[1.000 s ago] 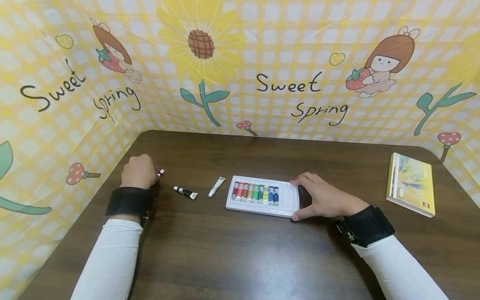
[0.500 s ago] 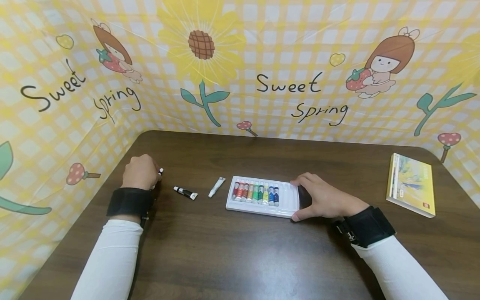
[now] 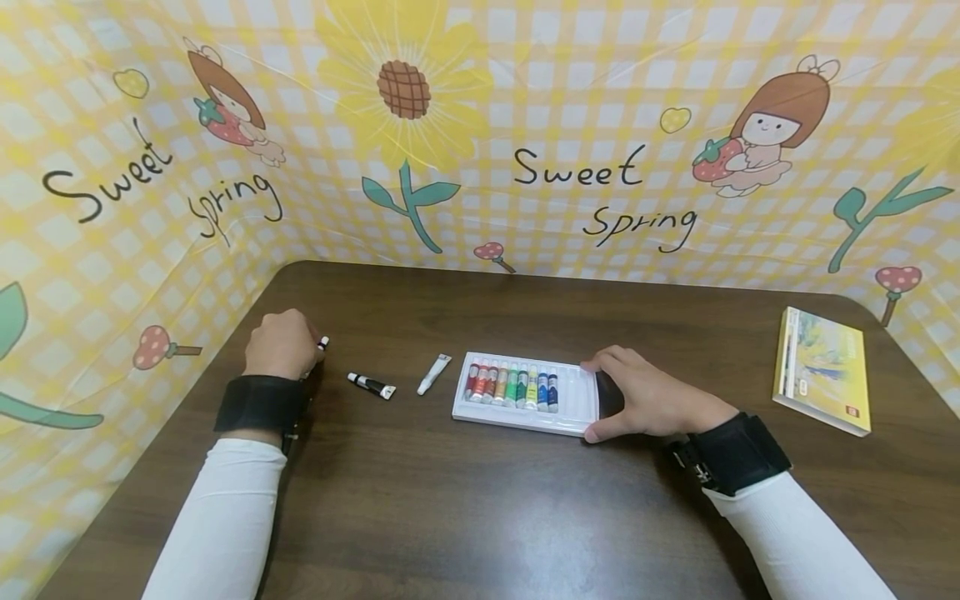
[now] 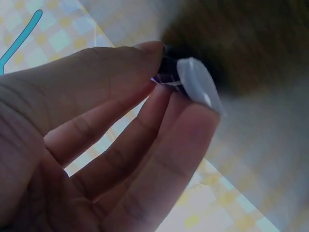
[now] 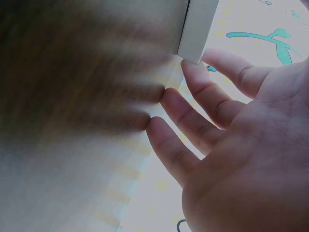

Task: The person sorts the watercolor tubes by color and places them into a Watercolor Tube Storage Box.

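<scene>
My left hand (image 3: 279,346) is over the table's left side, pinching a small dark paint tube (image 4: 170,79) between thumb and fingers. The left wrist view shows the tube's whitish end; its rest is hidden by the fingertips. My right hand (image 3: 651,392) grips the right end of a white plastic tray (image 3: 581,404), thumb at the near corner and fingertips at the far one. Several coloured paint tubes (image 3: 512,386), from red to blue, lie side by side in the tray. Between the hands, a black paint tube (image 3: 371,386) and a white paint tube (image 3: 433,374) lie loose on the table.
A yellow illustrated box or book (image 3: 823,371) lies at the right of the dark wooden table (image 3: 480,508). A yellow checked cloth (image 3: 570,92) with flower prints stands along the back and left edges.
</scene>
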The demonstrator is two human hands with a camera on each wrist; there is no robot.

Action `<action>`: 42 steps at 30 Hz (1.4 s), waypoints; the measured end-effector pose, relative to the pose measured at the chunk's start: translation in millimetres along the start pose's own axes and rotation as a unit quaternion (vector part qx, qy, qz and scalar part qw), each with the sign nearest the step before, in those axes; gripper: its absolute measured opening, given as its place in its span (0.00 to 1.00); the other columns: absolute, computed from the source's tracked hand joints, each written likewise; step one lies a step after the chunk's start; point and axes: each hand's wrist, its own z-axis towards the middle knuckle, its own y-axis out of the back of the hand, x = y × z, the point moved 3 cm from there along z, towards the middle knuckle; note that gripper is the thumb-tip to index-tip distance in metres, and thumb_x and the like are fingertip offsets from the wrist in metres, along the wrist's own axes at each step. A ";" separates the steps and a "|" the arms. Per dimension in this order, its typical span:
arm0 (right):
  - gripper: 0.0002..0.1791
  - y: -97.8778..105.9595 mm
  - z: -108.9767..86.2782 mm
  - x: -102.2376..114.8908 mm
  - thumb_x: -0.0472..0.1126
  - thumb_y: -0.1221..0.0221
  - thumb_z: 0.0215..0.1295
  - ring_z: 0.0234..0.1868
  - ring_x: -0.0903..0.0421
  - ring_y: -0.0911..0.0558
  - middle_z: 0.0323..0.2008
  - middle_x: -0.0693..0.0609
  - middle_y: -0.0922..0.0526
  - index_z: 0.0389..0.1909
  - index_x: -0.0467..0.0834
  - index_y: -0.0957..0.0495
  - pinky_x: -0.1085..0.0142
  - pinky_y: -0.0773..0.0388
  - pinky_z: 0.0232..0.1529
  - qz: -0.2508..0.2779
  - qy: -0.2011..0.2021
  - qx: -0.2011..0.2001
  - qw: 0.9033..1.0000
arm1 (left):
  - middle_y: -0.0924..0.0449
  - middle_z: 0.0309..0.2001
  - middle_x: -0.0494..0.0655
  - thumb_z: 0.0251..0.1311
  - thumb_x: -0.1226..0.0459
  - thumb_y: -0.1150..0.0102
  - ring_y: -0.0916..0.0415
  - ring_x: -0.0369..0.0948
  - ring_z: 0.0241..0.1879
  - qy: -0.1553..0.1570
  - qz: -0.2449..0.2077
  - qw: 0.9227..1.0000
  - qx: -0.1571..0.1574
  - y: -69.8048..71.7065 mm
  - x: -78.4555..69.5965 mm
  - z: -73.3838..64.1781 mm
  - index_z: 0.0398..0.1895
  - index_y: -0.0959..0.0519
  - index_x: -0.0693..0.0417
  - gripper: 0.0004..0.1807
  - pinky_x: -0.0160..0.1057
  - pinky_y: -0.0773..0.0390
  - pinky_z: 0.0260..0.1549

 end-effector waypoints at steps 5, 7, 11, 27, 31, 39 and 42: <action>0.54 0.2 -1.0 0.5 0.66 0.23 0.51 0.69 0.41 0.30 0.68 0.40 0.29 0.71 0.39 0.31 0.40 0.30 0.69 0.000 -0.001 0.000 1.000 | 0.18 0.52 0.76 0.59 0.68 0.38 0.19 0.75 0.48 -0.001 0.006 1.000 0.001 -0.8 -0.8 2.1 0.43 0.11 0.58 0.11 0.68 0.19 0.41; 0.54 0.1 -1.3 0.4 0.66 0.24 0.52 0.69 0.41 0.30 0.68 0.40 0.29 0.71 0.39 0.31 0.40 0.30 0.69 0.000 0.000 0.000 1.000 | 0.18 0.52 0.76 0.59 0.67 0.39 0.19 0.74 0.47 0.000 0.009 1.000 0.003 -1.1 -1.2 2.6 0.42 0.11 0.58 0.11 0.68 0.19 0.40; 0.54 -0.8 -1.2 -0.9 0.67 0.24 0.52 0.69 0.41 0.30 0.68 0.40 0.29 0.71 0.39 0.31 0.40 0.30 0.69 0.000 0.000 0.001 1.000 | 0.17 0.51 0.75 0.59 0.67 0.39 0.19 0.74 0.47 0.001 0.010 1.000 0.003 -2.0 -1.4 2.7 0.42 0.11 0.57 0.11 0.67 0.18 0.39; 0.54 0.9 -2.7 -1.4 0.67 0.24 0.52 0.69 0.41 0.31 0.69 0.40 0.30 0.72 0.38 0.32 0.40 0.30 0.69 0.003 -0.003 0.002 1.000 | 0.13 0.47 0.70 0.61 0.66 0.37 0.15 0.71 0.43 -0.097 0.009 0.994 -0.043 2.9 -73.3 -21.1 0.43 0.10 0.59 0.11 0.68 0.17 0.37; 0.55 1.4 -2.6 -1.3 0.67 0.24 0.52 0.68 0.42 0.31 0.69 0.40 0.30 0.72 0.39 0.32 0.40 0.30 0.69 0.002 -0.004 0.002 1.000 | 0.11 0.42 0.66 0.60 0.68 0.37 0.14 0.67 0.38 -0.130 0.001 0.990 -0.046 -3.4 -99.1 -30.2 0.39 0.09 0.59 0.10 0.65 0.16 0.35; 0.54 0.3 -0.7 -0.9 0.66 0.24 0.52 0.69 0.41 0.31 0.69 0.40 0.30 0.72 0.39 0.32 0.40 0.30 0.69 0.003 0.000 0.003 1.000 | 0.12 0.30 0.54 0.59 0.70 0.37 0.20 0.49 0.27 -0.179 -0.007 0.984 -0.016 -26.1 -149.6 -46.9 0.29 0.11 0.59 0.06 0.51 0.20 0.28; 0.54 -0.5 -0.1 -0.9 0.66 0.24 0.52 0.69 0.42 0.31 0.69 0.40 0.30 0.72 0.39 0.31 0.40 0.30 0.69 0.001 0.002 0.002 1.000 | 0.14 0.28 0.53 0.61 0.71 0.37 0.23 0.46 0.25 -0.195 -0.002 0.981 -0.007 -34.8 -170.2 -54.0 0.28 0.12 0.59 0.07 0.49 0.21 0.25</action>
